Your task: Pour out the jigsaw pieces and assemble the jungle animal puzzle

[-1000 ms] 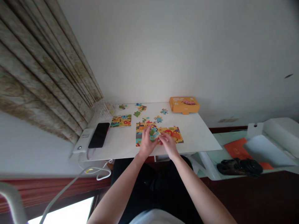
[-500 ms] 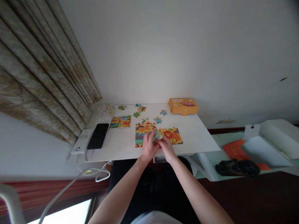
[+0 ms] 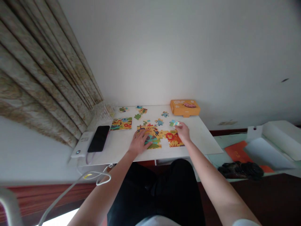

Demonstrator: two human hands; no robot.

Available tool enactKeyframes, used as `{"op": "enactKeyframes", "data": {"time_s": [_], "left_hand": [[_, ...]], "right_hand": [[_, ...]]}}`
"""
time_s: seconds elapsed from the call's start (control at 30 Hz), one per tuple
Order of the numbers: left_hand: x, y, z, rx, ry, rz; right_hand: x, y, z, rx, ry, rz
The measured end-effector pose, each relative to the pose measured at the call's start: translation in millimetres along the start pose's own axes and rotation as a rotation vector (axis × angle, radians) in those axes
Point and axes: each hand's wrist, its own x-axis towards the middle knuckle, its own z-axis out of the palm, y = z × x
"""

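A partly joined jigsaw puzzle [image 3: 155,141] with bright animal pictures lies near the table's front edge, a notch between its left part and the lions at right. My left hand [image 3: 139,142] rests flat on its left part, fingers spread. Beyond the lions, my right hand [image 3: 184,131] pinches a light blue, green and white puzzle piece [image 3: 175,123]; whether it is one piece or two I cannot tell. Several loose pieces lie behind the puzzle, among them a blue one [image 3: 159,122], another blue one [image 3: 165,114] and a green one [image 3: 137,116].
A small picture card [image 3: 121,123] lies left of the puzzle. Farther left are a black phone [image 3: 99,138] and a white power strip [image 3: 81,144] with cables. An orange box [image 3: 185,107] stands at the back right of the white table [image 3: 202,141], bubble wrap [image 3: 102,111] at the back left.
My hands have parted from over the puzzle's middle. The left slid left and spread onto the puzzle; the right went right and farther back with the piece. The notch is now uncovered.
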Motion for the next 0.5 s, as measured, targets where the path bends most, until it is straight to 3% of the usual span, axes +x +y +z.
{"op": "enactKeyframes", "data": {"time_s": [0.17, 0.4, 0.5], "left_hand": [[-3.5, -6.3, 5.3, -0.033, -0.04, 0.002], [-3.0, -6.7, 8.8, -0.124, 0.043, 0.007], [-2.6, -7.2, 8.4, -0.137, 0.05, 0.006]], "right_hand": [[46.0, 9.2, -15.9, -0.319, -0.032, -0.006], [72.9, 18.8, -21.6, -0.548, -0.174, -0.101], [79.0, 15.7, -21.9, -0.634, -0.159, -0.13]]}}
